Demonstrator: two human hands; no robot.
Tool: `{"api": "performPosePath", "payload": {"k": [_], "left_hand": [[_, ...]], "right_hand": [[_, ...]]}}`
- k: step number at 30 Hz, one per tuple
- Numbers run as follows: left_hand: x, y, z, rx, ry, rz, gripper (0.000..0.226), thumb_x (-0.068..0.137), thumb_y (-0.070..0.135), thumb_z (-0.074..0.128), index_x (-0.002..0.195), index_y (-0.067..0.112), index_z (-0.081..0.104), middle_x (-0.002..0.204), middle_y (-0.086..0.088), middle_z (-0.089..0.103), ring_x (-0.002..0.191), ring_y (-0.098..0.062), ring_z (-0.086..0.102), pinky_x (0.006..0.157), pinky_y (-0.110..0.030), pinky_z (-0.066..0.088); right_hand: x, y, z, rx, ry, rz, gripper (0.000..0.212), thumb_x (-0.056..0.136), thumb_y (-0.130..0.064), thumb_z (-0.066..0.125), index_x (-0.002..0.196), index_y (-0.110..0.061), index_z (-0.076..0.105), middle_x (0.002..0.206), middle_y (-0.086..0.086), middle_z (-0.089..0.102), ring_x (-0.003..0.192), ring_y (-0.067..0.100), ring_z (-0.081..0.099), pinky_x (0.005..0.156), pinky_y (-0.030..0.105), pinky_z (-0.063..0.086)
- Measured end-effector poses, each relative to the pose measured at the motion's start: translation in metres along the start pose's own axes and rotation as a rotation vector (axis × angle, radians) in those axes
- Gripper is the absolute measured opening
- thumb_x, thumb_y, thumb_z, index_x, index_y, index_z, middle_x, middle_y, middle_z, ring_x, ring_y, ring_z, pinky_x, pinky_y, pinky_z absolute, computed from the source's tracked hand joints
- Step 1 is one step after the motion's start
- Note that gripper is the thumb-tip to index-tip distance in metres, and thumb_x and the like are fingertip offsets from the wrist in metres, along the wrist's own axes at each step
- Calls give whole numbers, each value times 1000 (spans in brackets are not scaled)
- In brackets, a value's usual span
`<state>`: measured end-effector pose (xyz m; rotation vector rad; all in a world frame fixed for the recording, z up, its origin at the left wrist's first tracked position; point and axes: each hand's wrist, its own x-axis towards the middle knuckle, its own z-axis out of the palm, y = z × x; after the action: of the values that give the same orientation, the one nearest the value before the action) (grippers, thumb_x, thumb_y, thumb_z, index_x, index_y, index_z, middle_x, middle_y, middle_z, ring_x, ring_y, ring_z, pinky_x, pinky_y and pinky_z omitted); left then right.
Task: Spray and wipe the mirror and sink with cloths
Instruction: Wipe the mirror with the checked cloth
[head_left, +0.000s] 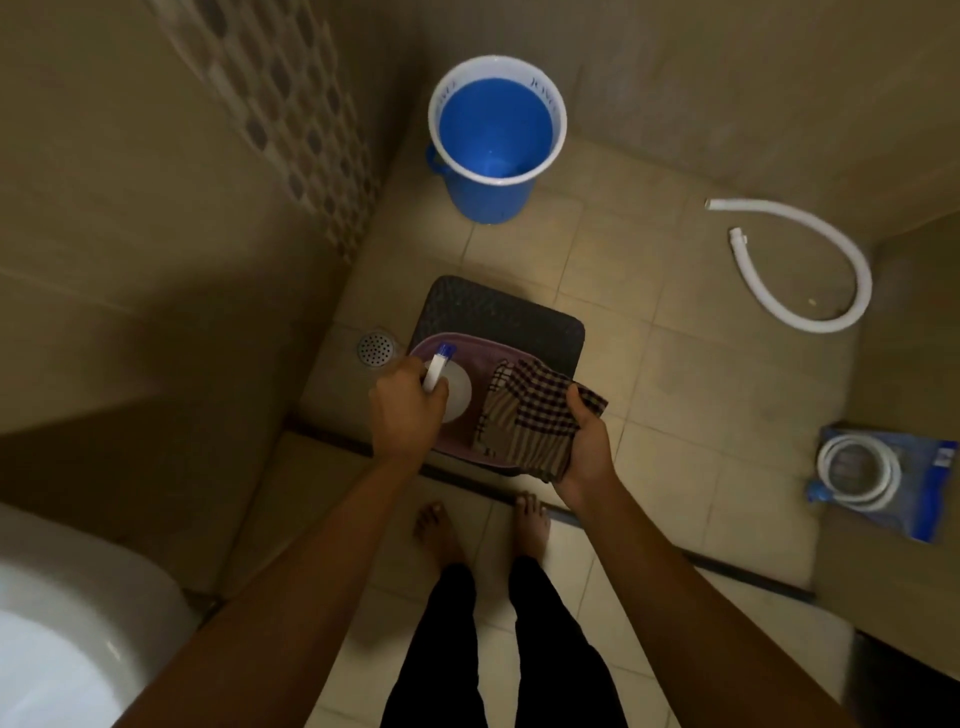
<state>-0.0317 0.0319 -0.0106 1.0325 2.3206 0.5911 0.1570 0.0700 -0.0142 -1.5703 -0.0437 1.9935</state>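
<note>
Over the pink plastic basin (485, 347) on the dark stool (519, 312), the white spray bottle with blue nozzle (445, 382), probably light and slippery, is gripped at its neck by the left hand (408, 410), while the soft brown checked cloths (530, 415) are pinched at their edge by the right hand (584, 449).

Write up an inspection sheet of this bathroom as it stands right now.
Surface: beige tiled floor with a round metal drain.
Job's things: white spray bottle with blue nozzle and brown checked cloth, both over a shallow purple plastic tub on a dark square stool.
Clutter: blue plastic bucket with white rim; coiled white hose in a blue packet.
Grippers: left hand grips the spray bottle; right hand holds the cloth.
Cables: loose white corrugated hose curved on the floor.
Surroundings: tiled walls with a patterned strip; white ceramic fixture at lower left; bare feet.
</note>
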Motion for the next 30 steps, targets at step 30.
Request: {"api": "performPosePath", "payload": {"k": [30], "left_hand": [[-42, 6, -23, 355, -4, 238, 67, 99, 46, 43, 155, 14, 21, 161, -11, 25, 148, -27, 24, 119, -44, 21]], "right_hand": [[-60, -51, 34, -82, -232, -49, 41, 99, -41, 50, 120, -10, 68, 120, 14, 71, 113, 34, 64, 92, 47, 53]]}}
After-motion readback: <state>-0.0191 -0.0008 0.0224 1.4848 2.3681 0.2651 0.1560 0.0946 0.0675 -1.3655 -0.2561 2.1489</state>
